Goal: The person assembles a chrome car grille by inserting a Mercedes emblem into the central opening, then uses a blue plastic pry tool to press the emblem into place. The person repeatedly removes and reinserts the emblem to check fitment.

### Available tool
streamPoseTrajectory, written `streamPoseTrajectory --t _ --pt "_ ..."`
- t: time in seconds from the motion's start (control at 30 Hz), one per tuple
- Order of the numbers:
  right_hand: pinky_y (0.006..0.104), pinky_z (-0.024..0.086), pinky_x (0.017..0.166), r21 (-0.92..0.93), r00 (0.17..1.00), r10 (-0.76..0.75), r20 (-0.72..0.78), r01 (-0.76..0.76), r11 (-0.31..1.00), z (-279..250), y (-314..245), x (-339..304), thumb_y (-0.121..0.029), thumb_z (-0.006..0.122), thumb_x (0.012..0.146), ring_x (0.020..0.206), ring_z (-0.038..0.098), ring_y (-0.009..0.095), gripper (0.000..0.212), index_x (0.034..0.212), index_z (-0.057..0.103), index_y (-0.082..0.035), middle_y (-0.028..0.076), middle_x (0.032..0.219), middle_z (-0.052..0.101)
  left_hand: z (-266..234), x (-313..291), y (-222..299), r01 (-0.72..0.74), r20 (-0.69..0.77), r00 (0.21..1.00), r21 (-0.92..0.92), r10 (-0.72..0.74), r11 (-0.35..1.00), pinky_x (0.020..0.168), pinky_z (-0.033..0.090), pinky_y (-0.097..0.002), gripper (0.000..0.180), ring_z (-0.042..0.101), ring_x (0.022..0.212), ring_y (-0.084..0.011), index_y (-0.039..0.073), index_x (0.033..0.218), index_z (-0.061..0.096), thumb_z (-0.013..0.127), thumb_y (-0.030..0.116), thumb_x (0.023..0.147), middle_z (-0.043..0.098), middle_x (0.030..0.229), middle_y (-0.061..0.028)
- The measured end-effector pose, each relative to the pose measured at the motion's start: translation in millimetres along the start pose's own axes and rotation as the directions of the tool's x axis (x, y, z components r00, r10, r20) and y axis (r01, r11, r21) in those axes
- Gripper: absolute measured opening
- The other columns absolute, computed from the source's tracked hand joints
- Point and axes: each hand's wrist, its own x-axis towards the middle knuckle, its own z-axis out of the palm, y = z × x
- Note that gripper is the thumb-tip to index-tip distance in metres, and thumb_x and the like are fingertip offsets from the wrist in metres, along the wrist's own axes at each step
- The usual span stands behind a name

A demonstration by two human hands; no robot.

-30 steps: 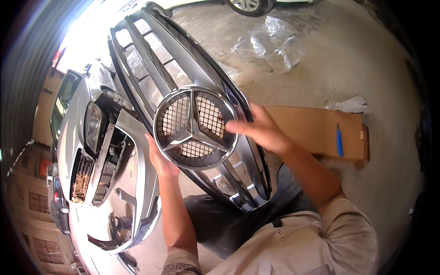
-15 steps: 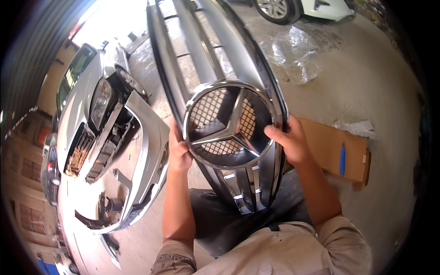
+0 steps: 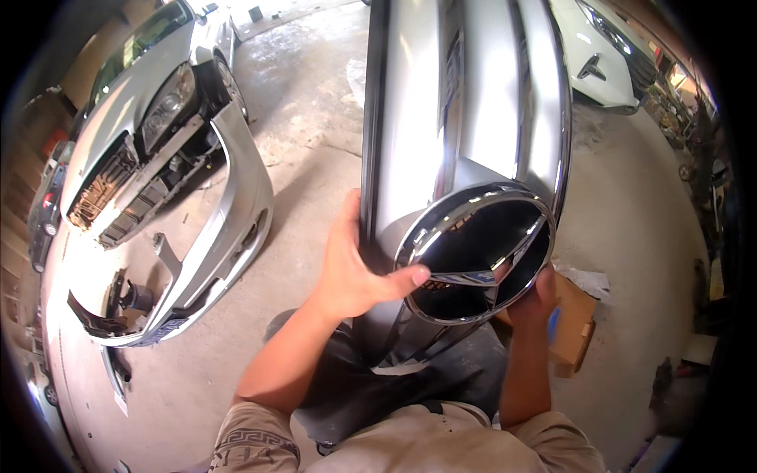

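A long silver car grille (image 3: 485, 102) with chrome slats and a black edge rises upright before me, tilted so its slats look closed. Its round chrome-rimmed emblem (image 3: 473, 244) with a star on a dark ground faces up toward me. My left hand (image 3: 355, 272) grips the grille's left edge, its thumb lying over the emblem's rim. On the other side my right hand (image 3: 535, 296) holds the grille at the emblem's lower right; most of its fingers are hidden behind it. The grille's lower end is between my legs.
A silver car (image 3: 150, 102) without its front bumper stands at the left. The detached bumper (image 3: 233, 213) lies on the floor beside it. Flat cardboard (image 3: 579, 315) with a blue object on it is right of my knees. A white car part (image 3: 599, 63) shows at the far right.
The grille has turned and tilted, hiding the gaps between its slats, and has moved right. My left thumb now lies on the emblem's rim; my right hand has shifted lower and partly behind.
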Motion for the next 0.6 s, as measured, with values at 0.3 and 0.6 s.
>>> streamPoseTrajectory --t 0.3,0.6 --pt "0.0490 0.044 0.110 0.185 0.997 -0.052 0.052 0.042 0.982 -34 4 -18 -0.046 0.059 0.100 0.132 0.053 0.032 0.069 0.151 0.039 -0.003 0.016 0.148 0.051 9 -7 -5 -0.149 0.082 0.987 0.122 0.140 0.981 0.103 0.044 -0.0379 0.096 0.056 0.115 -0.0228 -0.002 0.136 0.040 0.096 0.020 0.061 0.058 0.121 -0.0156" --pt "0.0432 0.051 0.104 0.018 0.985 -0.071 -0.156 0.074 0.997 -18 4 -21 -0.044 0.063 0.098 0.124 0.060 0.028 0.066 0.143 0.045 0.002 0.016 0.138 0.057 6 -8 -7 -0.129 0.103 0.987 0.082 0.120 0.988 0.105 0.043 -0.0372 0.096 0.056 0.116 -0.0228 -0.001 0.136 0.040 0.096 0.018 0.060 0.059 0.122 -0.0147"
